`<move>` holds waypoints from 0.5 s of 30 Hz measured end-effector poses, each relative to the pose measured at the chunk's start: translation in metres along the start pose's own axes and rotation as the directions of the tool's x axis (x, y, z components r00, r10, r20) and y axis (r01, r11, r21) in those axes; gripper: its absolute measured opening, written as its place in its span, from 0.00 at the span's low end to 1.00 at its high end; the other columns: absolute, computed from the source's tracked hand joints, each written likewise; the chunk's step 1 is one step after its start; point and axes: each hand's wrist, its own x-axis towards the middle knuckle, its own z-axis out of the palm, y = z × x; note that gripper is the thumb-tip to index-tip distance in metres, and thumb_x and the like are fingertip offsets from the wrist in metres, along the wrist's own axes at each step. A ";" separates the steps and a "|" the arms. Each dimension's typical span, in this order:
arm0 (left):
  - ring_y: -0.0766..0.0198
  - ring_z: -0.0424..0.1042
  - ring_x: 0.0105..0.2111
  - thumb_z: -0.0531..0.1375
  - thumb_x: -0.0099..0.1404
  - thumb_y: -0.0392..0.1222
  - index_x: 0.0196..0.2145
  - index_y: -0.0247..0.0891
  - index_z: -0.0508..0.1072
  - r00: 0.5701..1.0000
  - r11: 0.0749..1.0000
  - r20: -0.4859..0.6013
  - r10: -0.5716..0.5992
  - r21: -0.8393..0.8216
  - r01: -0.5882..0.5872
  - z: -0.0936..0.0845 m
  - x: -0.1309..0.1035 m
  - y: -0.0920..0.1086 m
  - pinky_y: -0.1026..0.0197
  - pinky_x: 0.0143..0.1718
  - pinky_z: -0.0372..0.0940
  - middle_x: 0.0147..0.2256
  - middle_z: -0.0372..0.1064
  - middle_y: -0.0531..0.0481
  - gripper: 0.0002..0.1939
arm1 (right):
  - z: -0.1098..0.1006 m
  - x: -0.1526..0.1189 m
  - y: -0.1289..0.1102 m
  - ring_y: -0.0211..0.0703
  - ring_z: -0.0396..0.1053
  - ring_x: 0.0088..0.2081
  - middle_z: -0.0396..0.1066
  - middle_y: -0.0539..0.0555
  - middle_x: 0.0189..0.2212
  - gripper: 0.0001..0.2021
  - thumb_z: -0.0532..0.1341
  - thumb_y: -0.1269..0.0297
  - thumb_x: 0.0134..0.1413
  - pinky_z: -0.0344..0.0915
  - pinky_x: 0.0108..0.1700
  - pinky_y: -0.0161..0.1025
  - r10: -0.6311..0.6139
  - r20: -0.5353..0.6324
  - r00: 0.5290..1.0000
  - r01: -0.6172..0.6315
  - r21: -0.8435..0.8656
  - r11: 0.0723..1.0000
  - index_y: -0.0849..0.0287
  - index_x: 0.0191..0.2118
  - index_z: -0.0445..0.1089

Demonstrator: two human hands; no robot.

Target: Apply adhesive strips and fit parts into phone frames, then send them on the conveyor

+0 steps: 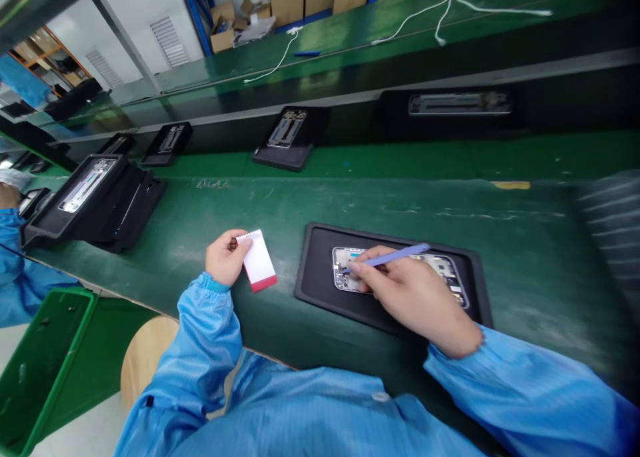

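My left hand (226, 257) pinches a small white sheet (259, 257) with a red lower edge and a perforated top, above the green bench. In front of me lies a black foam tray (315, 270) with an opened phone frame (345, 280) in it; small boards and parts show inside the frame. My right hand (410, 290) is closed around a thin blue-violet plastic stick (400, 254), its lower tip at the left end of the frame. My hand covers the middle of the phone frame.
At the left stands a stack of black trays (115, 203), with a phone frame on top. Further trays (287, 137) line the sunken strip behind. White cables (285, 53) lie on the upper shelf. A co-worker's sleeve (15, 263) shows at far left, above a green crate (45, 357).
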 end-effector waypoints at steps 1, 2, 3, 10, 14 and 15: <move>0.60 0.78 0.33 0.71 0.62 0.55 0.44 0.37 0.83 1.000 1.000 -0.005 0.001 0.013 -0.001 0.000 0.000 0.000 0.61 0.36 0.74 0.34 0.81 0.47 0.20 | 0.000 -0.002 0.000 0.46 0.79 0.33 0.83 0.56 0.38 0.20 0.62 0.44 0.66 0.73 0.36 0.41 -0.014 -0.020 1.000 0.013 -0.012 1.000 0.56 0.35 0.79; 0.60 0.78 0.34 0.71 0.62 0.55 0.44 0.37 0.83 1.000 1.000 -0.012 0.001 0.028 -0.001 0.000 0.000 0.001 0.61 0.36 0.74 0.35 0.81 0.47 0.20 | 0.000 -0.004 0.000 0.46 0.79 0.32 0.82 0.55 0.38 0.20 0.63 0.44 0.66 0.72 0.35 0.41 -0.019 -0.038 0.999 0.018 -0.020 1.000 0.56 0.34 0.79; 0.60 0.78 0.34 0.71 0.63 0.55 0.45 0.37 0.83 1.000 0.999 -0.022 0.001 0.045 0.000 -0.001 0.000 0.000 0.61 0.36 0.74 0.35 0.81 0.47 0.21 | -0.001 -0.005 0.000 0.45 0.78 0.31 0.82 0.55 0.37 0.20 0.63 0.44 0.66 0.71 0.35 0.41 -0.018 -0.052 0.998 0.017 -0.022 1.000 0.56 0.34 0.79; 0.59 0.78 0.36 0.70 0.62 0.55 0.48 0.38 0.82 0.996 0.978 -0.089 0.000 0.206 0.018 -0.015 0.011 0.006 0.60 0.42 0.73 0.37 0.81 0.48 0.22 | 0.006 -0.001 -0.004 0.50 0.79 0.39 0.82 0.56 0.39 0.17 0.64 0.47 0.65 0.73 0.43 0.44 -0.092 -0.065 0.994 0.096 0.066 0.993 0.55 0.32 0.77; 0.58 0.74 0.33 0.69 0.58 0.56 0.46 0.38 0.81 0.989 0.963 -0.144 0.043 0.270 -0.002 -0.032 0.023 0.016 0.57 0.40 0.72 0.32 0.77 0.50 0.23 | -0.020 -0.018 -0.025 0.46 0.77 0.32 0.79 0.52 0.31 0.17 0.59 0.47 0.69 0.74 0.37 0.43 -0.063 -0.133 0.989 0.083 0.146 0.986 0.55 0.37 0.76; 0.57 0.74 0.32 0.68 0.58 0.58 0.47 0.40 0.81 0.988 0.934 -0.150 0.039 0.358 0.018 -0.036 0.029 0.015 0.56 0.40 0.72 0.32 0.76 0.52 0.24 | -0.037 -0.027 -0.029 0.47 0.78 0.34 0.79 0.53 0.32 0.18 0.58 0.46 0.70 0.75 0.39 0.43 -0.077 -0.190 0.979 0.106 0.146 0.984 0.55 0.38 0.76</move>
